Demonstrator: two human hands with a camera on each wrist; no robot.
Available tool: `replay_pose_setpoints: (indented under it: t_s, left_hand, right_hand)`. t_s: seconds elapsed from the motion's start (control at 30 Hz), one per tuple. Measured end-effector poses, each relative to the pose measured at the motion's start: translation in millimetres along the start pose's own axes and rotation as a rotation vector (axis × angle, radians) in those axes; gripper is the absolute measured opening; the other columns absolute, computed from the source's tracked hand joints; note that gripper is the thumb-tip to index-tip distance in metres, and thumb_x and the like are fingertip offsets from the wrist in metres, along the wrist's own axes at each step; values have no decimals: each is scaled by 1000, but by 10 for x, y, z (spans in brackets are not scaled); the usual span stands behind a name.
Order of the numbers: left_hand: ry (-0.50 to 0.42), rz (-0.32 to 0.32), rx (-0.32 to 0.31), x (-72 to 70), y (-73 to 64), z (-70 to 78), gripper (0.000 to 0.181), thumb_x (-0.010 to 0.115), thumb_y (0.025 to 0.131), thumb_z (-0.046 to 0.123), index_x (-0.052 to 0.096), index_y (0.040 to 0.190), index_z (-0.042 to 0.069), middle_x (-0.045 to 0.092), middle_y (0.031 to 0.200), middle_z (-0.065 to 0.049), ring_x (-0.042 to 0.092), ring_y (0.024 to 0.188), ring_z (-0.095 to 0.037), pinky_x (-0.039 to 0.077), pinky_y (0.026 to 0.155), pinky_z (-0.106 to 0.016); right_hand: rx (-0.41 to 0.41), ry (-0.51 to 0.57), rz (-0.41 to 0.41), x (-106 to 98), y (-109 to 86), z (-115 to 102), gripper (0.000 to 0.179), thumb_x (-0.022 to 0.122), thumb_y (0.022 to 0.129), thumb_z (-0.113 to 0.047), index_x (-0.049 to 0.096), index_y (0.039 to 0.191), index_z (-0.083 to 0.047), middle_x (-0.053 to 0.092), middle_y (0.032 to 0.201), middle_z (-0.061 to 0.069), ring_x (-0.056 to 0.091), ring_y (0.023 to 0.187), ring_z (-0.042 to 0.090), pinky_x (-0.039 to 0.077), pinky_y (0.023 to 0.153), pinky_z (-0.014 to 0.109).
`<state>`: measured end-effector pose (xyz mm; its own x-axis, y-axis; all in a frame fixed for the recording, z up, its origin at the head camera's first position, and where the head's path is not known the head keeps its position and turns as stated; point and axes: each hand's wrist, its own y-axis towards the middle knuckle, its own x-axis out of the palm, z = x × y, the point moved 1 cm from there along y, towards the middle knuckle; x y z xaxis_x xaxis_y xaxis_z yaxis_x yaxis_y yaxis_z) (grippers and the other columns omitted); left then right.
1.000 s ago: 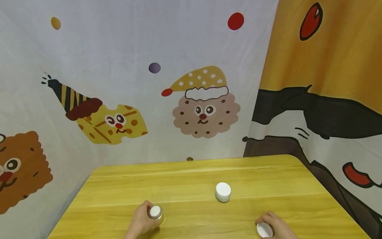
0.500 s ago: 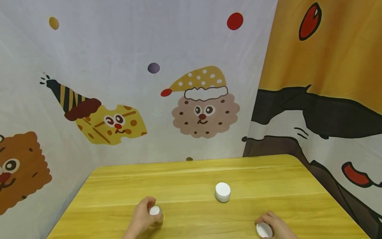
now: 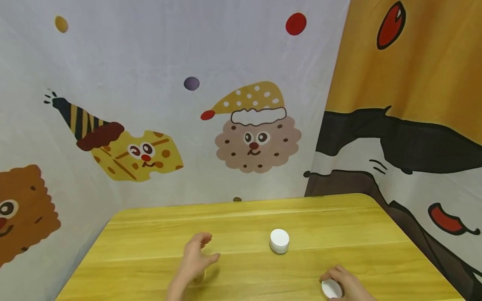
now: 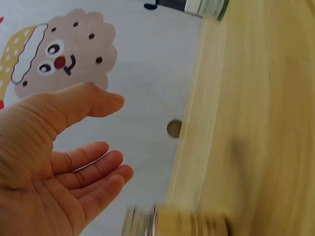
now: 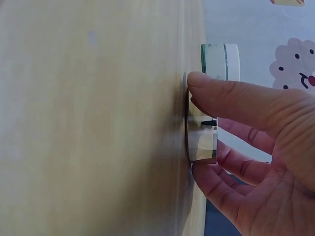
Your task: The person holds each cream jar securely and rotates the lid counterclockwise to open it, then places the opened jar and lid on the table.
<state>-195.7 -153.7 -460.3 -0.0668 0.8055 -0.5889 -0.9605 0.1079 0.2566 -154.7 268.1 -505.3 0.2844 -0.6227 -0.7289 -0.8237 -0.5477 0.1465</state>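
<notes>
My left hand point(image 3: 193, 261) is raised over a small glass jar point(image 3: 199, 276), its thumb and fingers spread apart with nothing between them. Most of that jar is hidden behind the hand; in the left wrist view the jar point(image 4: 182, 222) appears blurred at the bottom edge, apart from the fingers. At the front right, my right hand point(image 3: 345, 283) grips a low round lid point(image 3: 332, 289) with a white top. Seen from the right wrist, the lid point(image 5: 203, 140) has a shiny, mirror-like side and rests on the table between thumb and fingers.
A white-lidded cosmetic jar point(image 3: 279, 241) stands upright beyond and between the hands. Everything sits on a yellow wood-grain table point(image 3: 241, 217) with rounded far corners. A cartoon-printed curtain point(image 3: 158, 54) hangs right behind the table's far edge.
My left hand has let go of the glass jar, spread its fingers and moved up and to the right. The right hand keeps its grip on the lid.
</notes>
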Motion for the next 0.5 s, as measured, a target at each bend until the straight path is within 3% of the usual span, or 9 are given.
replay_pose_setpoints:
  t_s: [0.33,0.5]
  left_hand:
    - [-122,-87,91,392,200,229,47,78,70,5,55,108,-8,58,107,-20,54,98,-35,48,85,-45]
    - [-177,-120,122,600,296,316,44,77,71,5,55,106,-8,58,104,-19,54,97,-36,48,84,-47]
  right_hand:
    - [47,39,-25,-24,-11,3,32,76,78,-22,64,102,-5,52,96,-5,48,81,1,44,60,22]
    - [41,4,-13,-8,1,12,34,77,77,-25,64,102,-8,52,95,-6,48,81,0,43,60,22]
